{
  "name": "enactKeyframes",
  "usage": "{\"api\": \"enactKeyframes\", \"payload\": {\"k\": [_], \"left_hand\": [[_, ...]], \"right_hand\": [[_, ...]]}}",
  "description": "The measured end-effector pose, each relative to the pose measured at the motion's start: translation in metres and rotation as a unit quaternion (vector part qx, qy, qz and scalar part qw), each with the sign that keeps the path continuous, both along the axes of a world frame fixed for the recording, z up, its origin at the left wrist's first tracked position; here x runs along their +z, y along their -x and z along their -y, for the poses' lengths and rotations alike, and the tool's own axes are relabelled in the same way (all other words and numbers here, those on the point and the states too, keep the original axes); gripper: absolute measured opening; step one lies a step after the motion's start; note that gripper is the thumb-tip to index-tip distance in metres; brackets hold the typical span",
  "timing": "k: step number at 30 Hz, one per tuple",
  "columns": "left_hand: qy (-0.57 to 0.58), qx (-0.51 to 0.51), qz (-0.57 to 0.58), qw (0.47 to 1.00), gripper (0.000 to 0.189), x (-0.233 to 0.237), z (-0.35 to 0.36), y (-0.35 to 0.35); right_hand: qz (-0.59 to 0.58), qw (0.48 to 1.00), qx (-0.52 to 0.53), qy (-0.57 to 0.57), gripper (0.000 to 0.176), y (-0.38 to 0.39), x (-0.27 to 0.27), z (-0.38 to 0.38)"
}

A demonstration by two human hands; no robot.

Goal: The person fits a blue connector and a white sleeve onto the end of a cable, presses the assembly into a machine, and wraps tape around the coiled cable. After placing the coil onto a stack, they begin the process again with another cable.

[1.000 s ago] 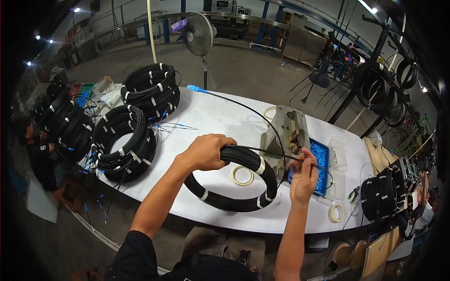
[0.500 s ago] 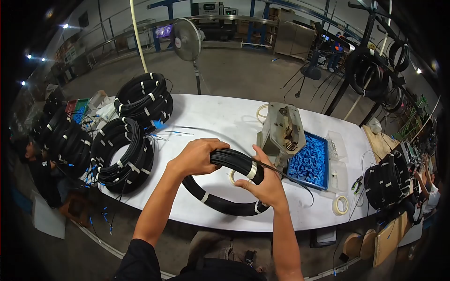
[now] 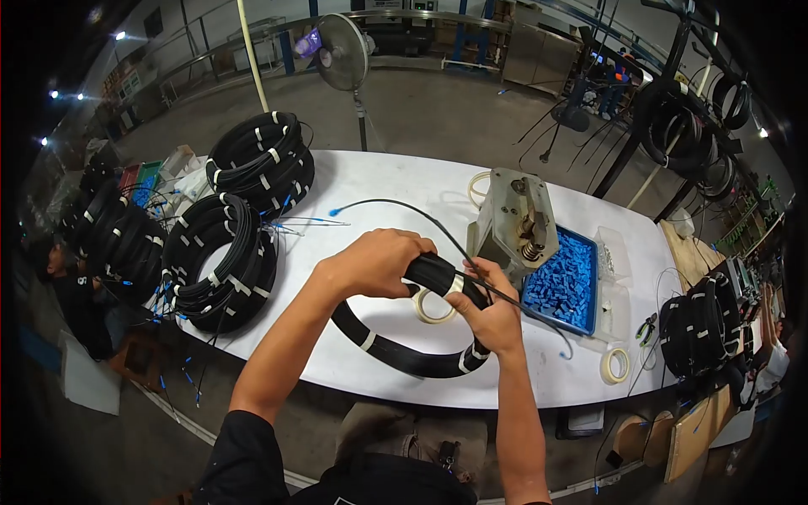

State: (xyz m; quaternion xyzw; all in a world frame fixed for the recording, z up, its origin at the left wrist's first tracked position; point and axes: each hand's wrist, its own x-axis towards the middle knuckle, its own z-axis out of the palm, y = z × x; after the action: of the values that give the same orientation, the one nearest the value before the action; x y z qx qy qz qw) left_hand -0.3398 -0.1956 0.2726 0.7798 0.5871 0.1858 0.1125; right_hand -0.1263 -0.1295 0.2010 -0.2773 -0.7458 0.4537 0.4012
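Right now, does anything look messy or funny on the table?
Only a little. One loose cable strays from the coil held by the left hand and right hand, arcing over the table. Blue-tipped ends poke from the stacked coils at left. Nothing looks spilled.

A factory workshop, plainly: bare concrete floor stretching back, a pedestal fan at upper middle. Black cable coils sit stacked on the long white table at left. More hang on racks upper right, and a metal press stands beside a tray of blue connectors.
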Motion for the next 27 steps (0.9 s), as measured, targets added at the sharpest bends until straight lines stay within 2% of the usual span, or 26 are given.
{"api": "enactKeyframes", "payload": {"k": [1, 7, 11, 13, 17, 23, 26, 27], "left_hand": [[0.006, 0.025, -0.001, 1.000, 0.042, -0.002, 0.000, 0.001], [0.030, 0.095, -0.030, 0.995, 0.040, -0.002, 0.003, -0.011], [0.039, 0.078, -0.030, 0.996, 0.038, 0.009, 0.006, -0.012], [0.122, 0.073, 0.031, 0.989, 0.038, 0.014, 0.008, -0.006], [0.031, 0.099, 0.002, 0.995, 0.044, 0.000, 0.013, -0.016], [0.045, 0.083, 0.000, 0.996, 0.048, -0.002, 0.009, -0.015], [0.035, 0.090, 0.010, 0.995, 0.049, -0.005, 0.011, -0.012], [0.037, 0.091, 0.010, 0.995, 0.049, -0.003, 0.011, -0.011]], "right_hand": [[-0.042, 0.999, 0.003, 0.013, 0.063, 0.001, -0.004, -0.002], [-0.036, 0.998, -0.005, 0.047, 0.059, -0.008, -0.008, -0.004], [-0.049, 0.998, -0.008, 0.032, 0.058, -0.012, -0.013, -0.007], [-0.066, 0.998, -0.015, 0.013, 0.058, -0.018, -0.020, -0.009], [-0.085, 0.996, -0.021, -0.004, 0.057, -0.025, -0.028, -0.014], [-0.064, 0.998, -0.007, 0.005, 0.059, -0.028, -0.025, -0.014], [-0.022, 0.999, -0.003, 0.027, 0.067, -0.028, -0.012, -0.005], [0.017, 0.994, -0.082, -0.077, 0.071, -0.028, -0.007, 0.001]]}}
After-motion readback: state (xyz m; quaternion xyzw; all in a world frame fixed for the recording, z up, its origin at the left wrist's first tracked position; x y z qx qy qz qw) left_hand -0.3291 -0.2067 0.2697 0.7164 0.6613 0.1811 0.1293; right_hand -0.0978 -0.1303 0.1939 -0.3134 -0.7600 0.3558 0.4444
